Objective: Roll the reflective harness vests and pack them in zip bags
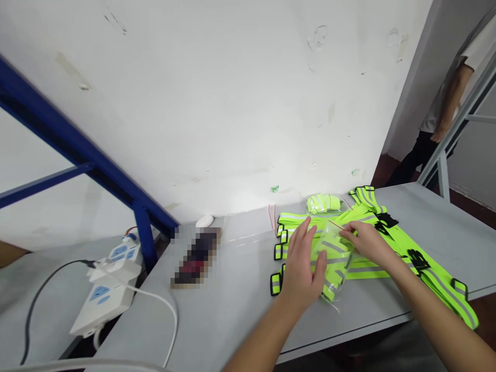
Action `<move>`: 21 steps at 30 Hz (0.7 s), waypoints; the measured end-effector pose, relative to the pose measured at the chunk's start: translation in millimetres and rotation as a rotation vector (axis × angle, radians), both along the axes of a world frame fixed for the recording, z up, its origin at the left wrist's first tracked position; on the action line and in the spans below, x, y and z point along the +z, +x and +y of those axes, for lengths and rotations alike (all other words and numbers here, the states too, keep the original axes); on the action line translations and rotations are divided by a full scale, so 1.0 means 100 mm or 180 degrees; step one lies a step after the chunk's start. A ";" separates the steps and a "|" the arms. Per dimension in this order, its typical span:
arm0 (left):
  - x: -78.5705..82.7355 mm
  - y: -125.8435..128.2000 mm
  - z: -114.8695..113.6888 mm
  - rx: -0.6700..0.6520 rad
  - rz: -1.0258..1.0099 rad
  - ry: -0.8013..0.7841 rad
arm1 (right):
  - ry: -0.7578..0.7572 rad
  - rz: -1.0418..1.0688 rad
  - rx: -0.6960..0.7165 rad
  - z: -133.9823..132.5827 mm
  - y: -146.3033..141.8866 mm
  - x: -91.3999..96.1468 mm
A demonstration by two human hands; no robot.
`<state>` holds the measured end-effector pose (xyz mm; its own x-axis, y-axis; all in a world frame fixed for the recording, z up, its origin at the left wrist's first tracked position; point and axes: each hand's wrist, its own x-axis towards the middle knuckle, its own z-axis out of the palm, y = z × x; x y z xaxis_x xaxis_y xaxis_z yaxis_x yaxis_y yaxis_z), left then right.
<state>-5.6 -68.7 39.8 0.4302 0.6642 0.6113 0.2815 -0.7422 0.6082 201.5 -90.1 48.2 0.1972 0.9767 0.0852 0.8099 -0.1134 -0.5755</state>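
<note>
On the grey table (240, 299) lies a pile of neon yellow reflective straps (406, 248) with grey stripes and black buckles. My left hand (302, 263) rests with its fingers stretched flat against a clear plastic bag (335, 256) that holds folded yellow straps. My right hand (366, 240) pinches the bag's upper right edge. A small packed bundle of straps (323, 203) sits by the wall behind the pile.
A blurred dark object (196, 258) and a white oval thing (204, 221) lie at the table's back left. White power strips (108, 289) with cables sit on the left beside a blue metal frame (143, 227). Another person (445, 113) stands at the far right.
</note>
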 end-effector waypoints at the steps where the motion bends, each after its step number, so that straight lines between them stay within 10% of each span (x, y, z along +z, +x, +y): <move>1: 0.00 0.04 -0.02 0.0009 0.0412 0.0093 | -0.0037 -0.0125 -0.0116 -0.02 0.05 -0.09; 5: -0.10 0.24 -0.14 0.0285 0.1950 0.0027 | 0.0424 -0.0661 -0.0399 -0.12 0.05 -0.29; 8: -0.27 0.32 -0.21 0.0558 0.2566 -0.0011 | 0.0599 -0.0810 0.0390 -0.16 -0.11 -0.35; 12: -0.48 0.28 -0.25 0.0611 0.2785 0.0039 | 0.0114 -0.0928 0.1141 -0.18 -0.21 -0.47; 21: -0.51 0.24 -0.26 0.0389 0.2790 0.0001 | 0.0055 -0.1068 0.1241 -0.23 -0.11 -0.65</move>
<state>18.7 -94.4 -11.2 0.6702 0.7361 0.0952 0.7237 -0.6765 0.1363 190.5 -113.0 -16.4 -0.2223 0.9700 0.0979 0.9305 0.2411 -0.2759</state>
